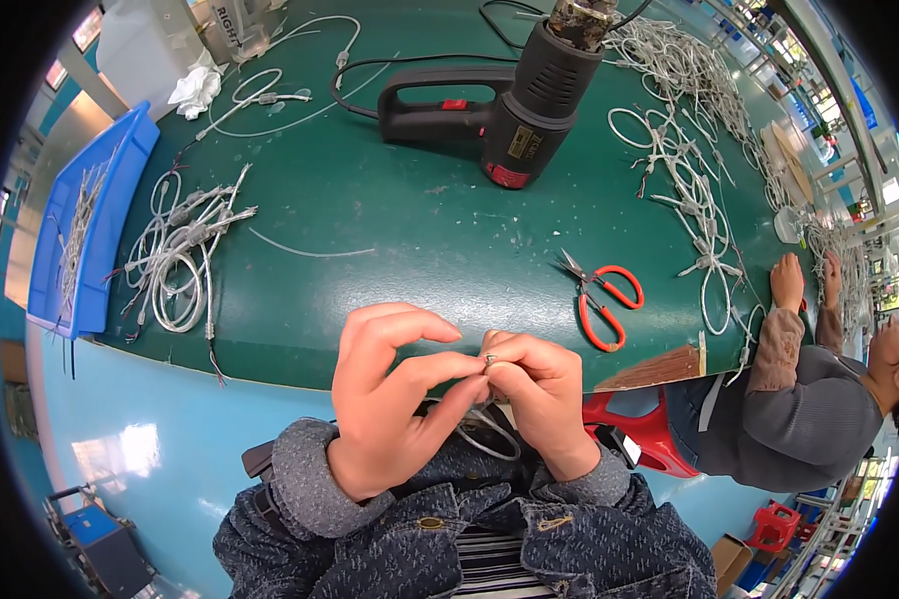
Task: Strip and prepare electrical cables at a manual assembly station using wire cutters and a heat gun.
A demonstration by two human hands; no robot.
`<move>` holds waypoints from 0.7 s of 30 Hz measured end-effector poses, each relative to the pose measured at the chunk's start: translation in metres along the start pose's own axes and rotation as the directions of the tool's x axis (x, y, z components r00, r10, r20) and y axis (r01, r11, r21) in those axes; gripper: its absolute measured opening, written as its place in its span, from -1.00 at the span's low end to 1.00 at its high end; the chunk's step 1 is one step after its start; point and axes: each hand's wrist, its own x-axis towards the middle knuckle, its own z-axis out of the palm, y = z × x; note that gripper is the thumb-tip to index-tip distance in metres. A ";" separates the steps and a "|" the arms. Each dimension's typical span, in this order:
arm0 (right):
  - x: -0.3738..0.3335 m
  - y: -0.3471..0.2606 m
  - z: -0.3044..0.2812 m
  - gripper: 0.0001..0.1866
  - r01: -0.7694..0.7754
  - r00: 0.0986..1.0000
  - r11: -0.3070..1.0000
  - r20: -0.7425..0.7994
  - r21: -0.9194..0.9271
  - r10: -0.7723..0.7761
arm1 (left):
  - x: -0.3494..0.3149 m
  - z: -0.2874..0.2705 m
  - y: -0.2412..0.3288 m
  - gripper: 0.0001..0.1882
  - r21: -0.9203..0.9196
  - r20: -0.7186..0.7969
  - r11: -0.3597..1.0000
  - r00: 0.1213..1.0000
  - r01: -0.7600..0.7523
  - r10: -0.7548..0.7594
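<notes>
Both hands meet above the lap: a tiny metal connector [489,359] is pinched between the left hand [395,399] and right hand [539,399], its detail hidden by fingertips. Its white cable [489,434] loops below, near the desk [390,220] edge; red scissors [604,299] lie beyond.

Dark green bench [400,240]; black heat gun [499,110] with red switch; orange-handled scissors [601,297]; white cable bundles [182,255]; blue tray [120,180]; speckled navy denim sleeves [370,539]; pale blue floor [150,439]; red stool [649,434].
</notes>
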 end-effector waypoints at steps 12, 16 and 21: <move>-0.001 -0.008 0.002 -0.90 -0.066 0.998 0.995 -0.007 0.077 0.067 | 0.006 -0.003 -0.001 -0.75 0.117 0.032 0.986 0.993 -0.117 0.114; -0.002 -0.008 0.004 -0.90 -0.108 0.993 0.986 -0.030 0.125 0.113 | 0.007 -0.003 -0.001 -0.76 0.116 0.037 0.986 0.993 -0.117 0.114; -0.003 -0.011 0.002 -0.90 -0.203 0.978 0.966 -0.023 0.162 0.210 | 0.006 -0.002 -0.002 -0.76 0.176 0.015 0.976 0.992 -0.129 0.128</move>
